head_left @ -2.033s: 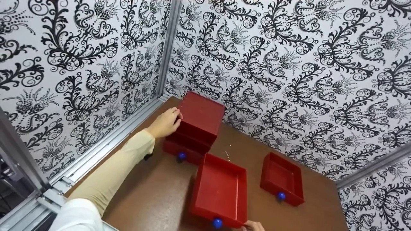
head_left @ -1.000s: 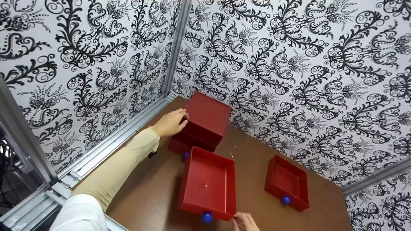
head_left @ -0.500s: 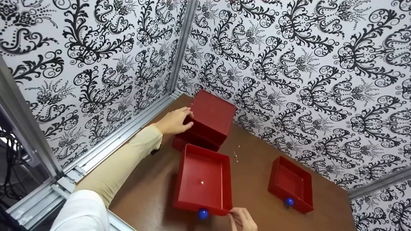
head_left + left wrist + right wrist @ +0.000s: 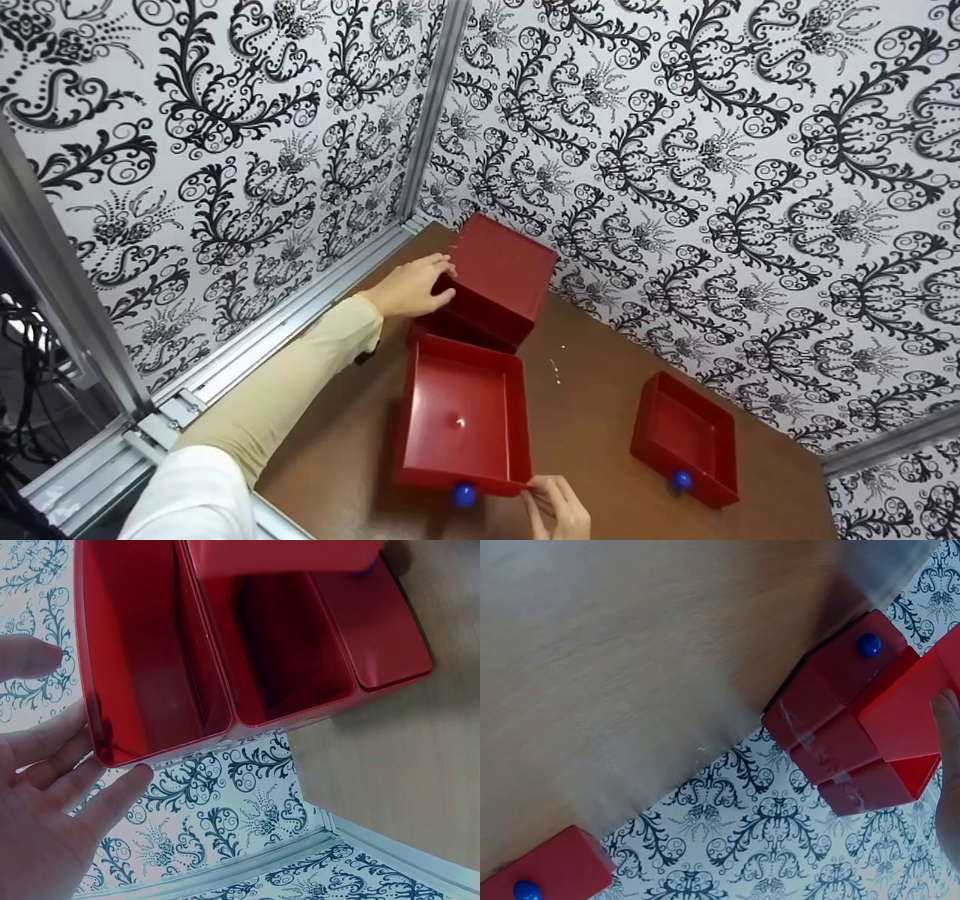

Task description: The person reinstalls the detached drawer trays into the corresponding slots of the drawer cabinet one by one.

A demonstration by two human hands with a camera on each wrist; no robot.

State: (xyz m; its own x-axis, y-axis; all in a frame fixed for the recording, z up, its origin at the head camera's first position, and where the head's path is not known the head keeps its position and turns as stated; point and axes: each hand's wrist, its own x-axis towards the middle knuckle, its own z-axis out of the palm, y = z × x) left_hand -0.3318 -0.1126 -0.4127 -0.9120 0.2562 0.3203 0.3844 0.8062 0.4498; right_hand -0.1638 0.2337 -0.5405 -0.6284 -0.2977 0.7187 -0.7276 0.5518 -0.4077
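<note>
A red drawer cabinet [image 4: 501, 262] stands at the back left of the table. My left hand [image 4: 412, 287] touches its left side near the top edge, thumb held apart. Two hollow slots of the cabinet [image 4: 229, 701] face the left wrist view; its lowest drawer [image 4: 375, 634] is in place. My right hand [image 4: 556, 508] pinches the front right corner of a red drawer [image 4: 465, 450] with a blue knob [image 4: 464, 494]. This drawer is raised in front of the cabinet, its back edge hiding the lowest drawer in the head view. One right finger [image 4: 949, 727] lies against the drawer's side.
Another red drawer with a blue knob [image 4: 686, 439] sits on the brown table [image 4: 600, 420] at right. Patterned walls [image 4: 675, 187] close off the back and left. A metal frame rail [image 4: 300, 300] runs along the left table edge.
The right hand has brought the drawer up and left, nearer the cabinet, so it covers the lowest drawer's knob. The left hand stays at the cabinet. The head view has shifted slightly.
</note>
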